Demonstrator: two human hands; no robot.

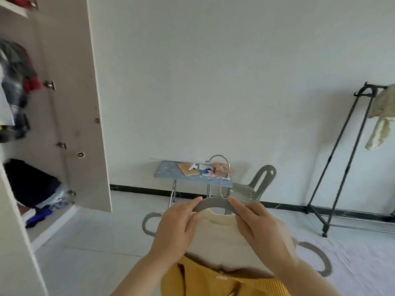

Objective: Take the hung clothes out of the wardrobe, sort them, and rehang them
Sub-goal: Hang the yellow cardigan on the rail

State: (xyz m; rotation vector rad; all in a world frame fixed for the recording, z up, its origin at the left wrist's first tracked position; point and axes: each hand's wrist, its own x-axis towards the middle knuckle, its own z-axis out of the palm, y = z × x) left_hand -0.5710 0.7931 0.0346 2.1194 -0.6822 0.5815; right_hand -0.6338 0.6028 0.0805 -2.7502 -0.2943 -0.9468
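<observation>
A grey hanger (pixel 213 202) with a metal hook carries a cream sweater (pixel 218 233), held up in front of me. My left hand (pixel 177 229) pinches the hanger's left shoulder and the sweater's collar. My right hand (pixel 260 229) pinches the hanger's right shoulder. The hanger's rounded ends stick out on both sides. A mustard-yellow garment (pixel 224 283) lies below the sweater. The open wardrobe (pixel 70 103) stands at the left with dark and red clothes hanging inside and folded piles lower down.
A black clothes rack (pixel 333 167) stands at the right with a cream fluffy garment (pixel 382 116) on it. A small blue folding table (pixel 171 171) with small items and a grey chair (pixel 254 189) stand against the white wall. A light sheet (pixel 352 263) covers the lower right.
</observation>
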